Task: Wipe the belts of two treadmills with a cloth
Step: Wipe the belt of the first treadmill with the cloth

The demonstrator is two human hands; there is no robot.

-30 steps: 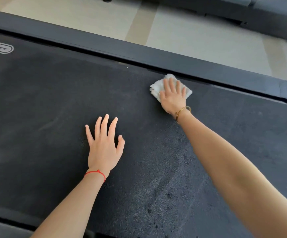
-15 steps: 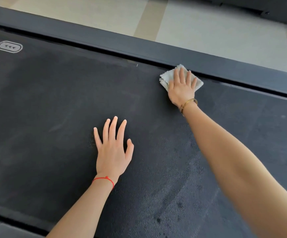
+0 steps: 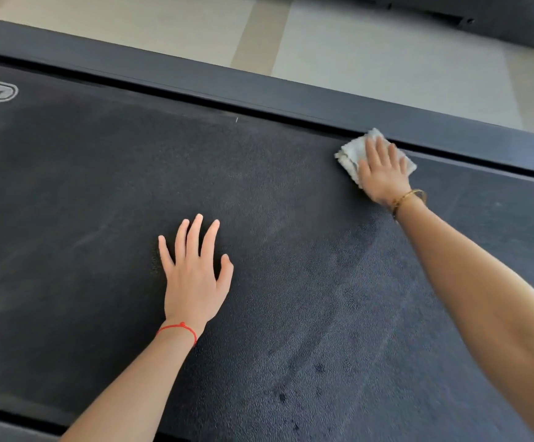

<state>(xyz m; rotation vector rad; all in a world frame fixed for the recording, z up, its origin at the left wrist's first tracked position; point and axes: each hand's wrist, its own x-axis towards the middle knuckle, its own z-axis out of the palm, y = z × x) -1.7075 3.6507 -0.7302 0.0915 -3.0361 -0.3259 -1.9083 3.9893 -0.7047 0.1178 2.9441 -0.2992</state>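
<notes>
Right hand (image 3: 383, 173) is pressing a folded white cloth (image 3: 350, 154) with flat, straight fingers onto the treadmill belt (image 3: 99, 202), at its far edge beside the side rail (image 3: 259, 87). Left hand (image 3: 195, 275) is resting flat, fingers spread, holding nothing. Damp arcs near the right arm suggest partial coverage; the left stretch looks dry, likely unwiped. Second treadmill (image 3: 498, 20): state unclear.

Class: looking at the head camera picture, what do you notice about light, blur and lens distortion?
Head view: soft daylight brightens the floor; the belt shows a dull sheen; the side rail bows from wide-angle distortion; the right hand and cloth are slightly blurred; the left hand is sharp.
</notes>
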